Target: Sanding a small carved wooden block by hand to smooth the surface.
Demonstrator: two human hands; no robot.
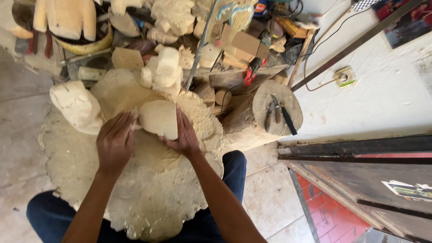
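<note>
A pale, partly carved wood block (158, 118) rests on a dusty cloth (153, 193) spread over my lap. My right hand (183, 135) grips the block's right side and underside. My left hand (115, 143) lies against its left edge with fingers curled close; whether it holds a small tool is hidden. Fine sawdust covers the cloth around both hands.
A rounded pale wood piece (77, 106) lies left of the block, a blocky rough carving (163, 71) behind it. A log stump (275, 107) at right carries chisels. Red-handled pliers (253, 71), wood offcuts and more carvings clutter the far side. A dark wooden door (378, 180) stands right.
</note>
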